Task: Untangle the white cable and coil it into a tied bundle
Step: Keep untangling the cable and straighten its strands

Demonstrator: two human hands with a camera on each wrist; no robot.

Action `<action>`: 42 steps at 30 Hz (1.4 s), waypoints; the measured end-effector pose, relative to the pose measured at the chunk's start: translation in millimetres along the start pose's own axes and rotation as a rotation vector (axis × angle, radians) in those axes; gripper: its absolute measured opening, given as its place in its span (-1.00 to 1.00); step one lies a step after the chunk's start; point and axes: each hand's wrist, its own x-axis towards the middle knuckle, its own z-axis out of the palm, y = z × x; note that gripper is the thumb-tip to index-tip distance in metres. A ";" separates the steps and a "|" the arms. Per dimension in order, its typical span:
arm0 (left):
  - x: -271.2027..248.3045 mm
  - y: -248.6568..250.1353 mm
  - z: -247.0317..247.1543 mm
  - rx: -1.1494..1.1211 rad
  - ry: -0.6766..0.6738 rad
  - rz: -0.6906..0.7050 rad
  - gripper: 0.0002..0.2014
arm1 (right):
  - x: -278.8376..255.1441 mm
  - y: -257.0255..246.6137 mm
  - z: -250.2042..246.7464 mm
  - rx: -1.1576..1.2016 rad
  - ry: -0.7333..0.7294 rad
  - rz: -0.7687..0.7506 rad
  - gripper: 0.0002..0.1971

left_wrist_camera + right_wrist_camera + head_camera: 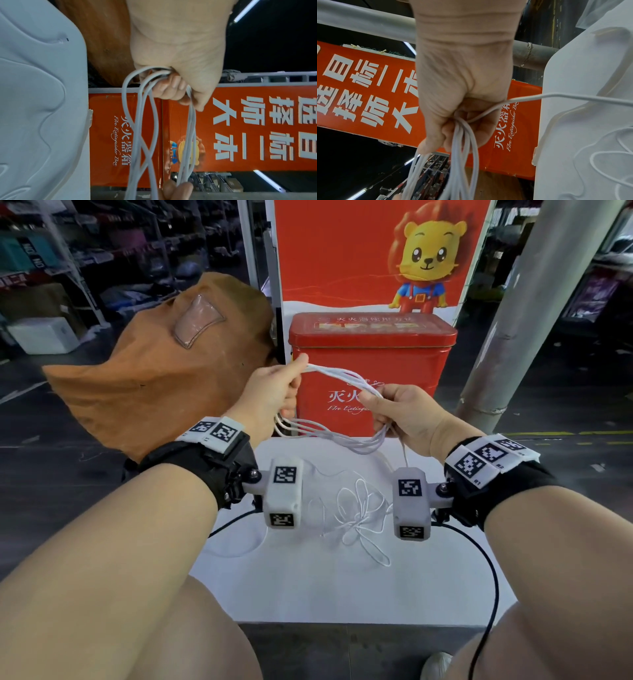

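Observation:
The white cable [337, 374] is gathered into several long loops held in the air above the white table [308, 594]. My left hand [274, 392] grips one end of the loops, fingers curled round the strands [154, 86]. My right hand [394, 412] grips the other end, and the strands [464, 135] pass through its fist. The lower side of the loops [342, 440] sags between the two hands. One loose strand [573, 96] runs from the right fist down toward the table. A thin white string [363, 518] lies tangled on the table below the hands.
A red fire extinguisher box [373, 364] stands right behind the hands, under a red poster with a lion cartoon [376, 251]. A brown cloth sack [164, 371] sits at the left. A grey pillar [534, 313] rises at the right. Black wrist-camera leads [489, 577] hang over the table.

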 end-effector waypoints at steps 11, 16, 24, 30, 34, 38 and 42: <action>3.9 -6.0 -12.0 0.066 -0.346 -0.182 -0.55 | 3.4 -26.5 8.6 0.455 0.202 0.040 -0.64; 1.1 3.3 -10.7 0.042 -0.328 -0.170 -0.56 | 1.3 -36.6 18.9 0.353 0.336 0.104 -0.59; -5.9 3.7 -21.8 0.068 -0.366 -0.232 -0.62 | 4.5 -37.4 34.8 0.165 0.427 0.130 -0.68; -14.4 2.0 -12.1 0.457 -0.353 -0.047 -0.72 | 6.4 -29.4 32.0 0.099 0.464 0.180 -0.65; -20.6 3.7 -3.9 0.483 -0.146 0.096 -0.73 | 4.8 -31.3 34.0 0.089 0.429 0.194 -0.58; -25.1 7.5 -0.8 0.424 -0.062 0.141 -0.63 | -2.4 -28.0 35.6 0.181 0.350 0.204 -0.56; -30.9 11.5 3.7 0.257 -0.040 0.075 -0.59 | -11.1 -20.1 28.7 0.353 0.187 0.060 -0.78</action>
